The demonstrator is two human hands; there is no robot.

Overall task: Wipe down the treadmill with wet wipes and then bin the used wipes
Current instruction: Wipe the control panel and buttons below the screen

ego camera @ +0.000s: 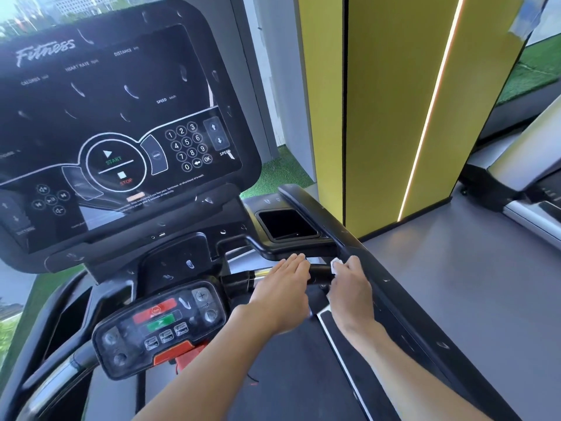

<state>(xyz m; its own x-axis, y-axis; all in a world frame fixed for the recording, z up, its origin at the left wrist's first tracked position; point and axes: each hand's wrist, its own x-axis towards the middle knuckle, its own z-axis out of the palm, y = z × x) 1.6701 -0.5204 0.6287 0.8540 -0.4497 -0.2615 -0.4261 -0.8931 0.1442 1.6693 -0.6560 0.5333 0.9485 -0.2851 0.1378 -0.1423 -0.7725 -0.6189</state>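
I stand on a black treadmill with a big console screen (115, 123) and a lower control pod (161, 326). A short black crossbar grip (320, 273) runs between the pod and the right side rail (364, 262). My left hand (282, 296) lies over that grip, fingers laid over the bar. My right hand (352, 290) holds a small white wet wipe (336, 265) against the grip's right end, where it meets the rail. Only a corner of the wipe shows above my fingers.
A black cup tray (288, 226) sits just beyond my hands. A yellow pillar (394, 110) with a light strip stands to the right, and another treadmill (525, 183) lies at the far right on grey floor. The belt (288, 375) runs below my arms.
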